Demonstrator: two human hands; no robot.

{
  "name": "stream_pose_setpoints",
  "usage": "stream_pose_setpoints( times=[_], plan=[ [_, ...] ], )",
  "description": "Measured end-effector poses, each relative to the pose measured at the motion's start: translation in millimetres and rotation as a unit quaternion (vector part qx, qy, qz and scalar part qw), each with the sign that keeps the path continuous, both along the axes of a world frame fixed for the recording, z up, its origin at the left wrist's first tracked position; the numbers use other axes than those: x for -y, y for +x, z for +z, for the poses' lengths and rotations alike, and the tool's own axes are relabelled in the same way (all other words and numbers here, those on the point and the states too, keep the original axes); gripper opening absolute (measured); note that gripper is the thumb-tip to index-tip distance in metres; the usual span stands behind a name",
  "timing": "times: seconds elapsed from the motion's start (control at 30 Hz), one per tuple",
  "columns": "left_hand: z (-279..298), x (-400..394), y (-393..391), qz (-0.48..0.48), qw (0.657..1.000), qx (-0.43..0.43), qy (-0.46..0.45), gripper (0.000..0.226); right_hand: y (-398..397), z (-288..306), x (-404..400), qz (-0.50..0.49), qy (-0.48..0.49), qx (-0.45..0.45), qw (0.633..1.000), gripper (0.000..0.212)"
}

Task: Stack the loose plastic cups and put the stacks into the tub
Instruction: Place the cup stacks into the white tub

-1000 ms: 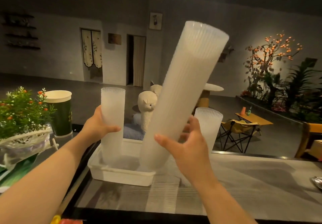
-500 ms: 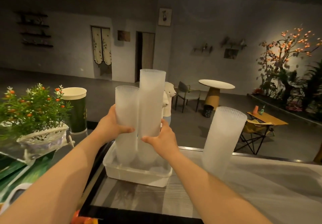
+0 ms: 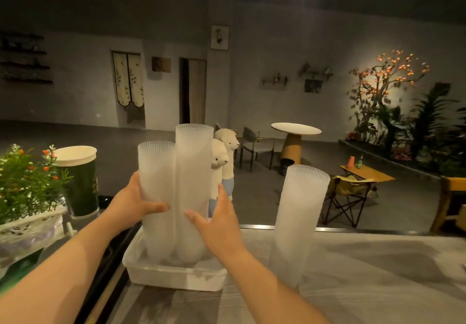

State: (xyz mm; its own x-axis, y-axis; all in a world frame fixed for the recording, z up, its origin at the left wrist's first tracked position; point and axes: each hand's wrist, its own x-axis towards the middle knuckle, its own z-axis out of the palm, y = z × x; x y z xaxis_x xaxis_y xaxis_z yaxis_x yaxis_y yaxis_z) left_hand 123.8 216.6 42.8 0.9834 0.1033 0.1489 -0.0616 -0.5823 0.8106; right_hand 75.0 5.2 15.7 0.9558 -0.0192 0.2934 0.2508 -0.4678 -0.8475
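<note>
A second ago my right hand (image 3: 218, 225) had the tall stack (image 3: 194, 185) tipped well over to the right of my grip, its foot in the tub (image 3: 174, 275). Now that stack stands upright in the tub, touching the shorter stack (image 3: 156, 179) my left hand (image 3: 133, 205) grips. My right-hand fingers have loosened from their wrap and lie nearly straight against its side.

Three cup stacks (image 3: 156, 185) (image 3: 194, 177) (image 3: 300, 217), one tub (image 3: 174, 277), two hands (image 3: 131, 205) (image 3: 219, 220), two plush alpacas (image 3: 222, 167) (image 3: 228, 139).
</note>
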Motion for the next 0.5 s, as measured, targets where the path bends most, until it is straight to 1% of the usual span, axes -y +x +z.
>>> stream_pose_setpoints(
  times=[0.03,0.07,0.1,0.13,0.17,0.2,0.23,0.27,0.33,0.37,0.43,0.5],
  plan=[
    [0,0,0,-0.002,1.000,-0.003,-0.001,0.107,-16,8,5,-0.018,0.006,0.062,0.998,0.087],
    [0,-1,0,-0.003,1.000,-0.006,-0.002,0.107,-34,16,13,-0.047,0.007,0.153,0.987,0.070],
    [1,-1,1,-0.003,1.000,-0.009,-0.001,0.108,-51,25,24,-0.084,-0.005,0.263,0.961,0.053],
    [1,-5,1,0.000,1.000,-0.013,0.002,0.108,-63,32,35,-0.127,-0.029,0.369,0.920,0.040],
    [1,-3,1,0.000,1.000,-0.014,0.003,0.108,-72,37,52,-0.171,-0.058,0.446,0.877,0.034],
    [0,-4,2,0.004,1.000,-0.014,0.005,0.108,-76,41,68,-0.211,-0.079,0.482,0.847,0.035],
    [0,-6,2,0.008,1.000,-0.013,0.006,0.108,-78,45,83,-0.249,-0.079,0.480,0.837,0.045],
    [0,-5,1,0.009,1.000,-0.013,0.007,0.107,-80,47,99,-0.285,-0.063,0.443,0.848,0.060],
    [0,-2,0,0.010,1.000,-0.012,0.010,0.107,-83,46,124,-0.305,-0.020,0.319,0.897,0.092],
    [0,0,-1,0.010,1.000,-0.013,0.012,0.107,-83,40,133,-0.292,-0.006,0.260,0.920,0.104],
    [1,3,-2,0.011,1.000,-0.014,0.016,0.107,-80,26,145,-0.253,0.016,0.157,0.954,0.121],
    [2,4,-4,0.011,1.000,-0.014,0.017,0.108,-75,13,150,-0.208,0.034,0.060,0.976,0.128]
  ],
)
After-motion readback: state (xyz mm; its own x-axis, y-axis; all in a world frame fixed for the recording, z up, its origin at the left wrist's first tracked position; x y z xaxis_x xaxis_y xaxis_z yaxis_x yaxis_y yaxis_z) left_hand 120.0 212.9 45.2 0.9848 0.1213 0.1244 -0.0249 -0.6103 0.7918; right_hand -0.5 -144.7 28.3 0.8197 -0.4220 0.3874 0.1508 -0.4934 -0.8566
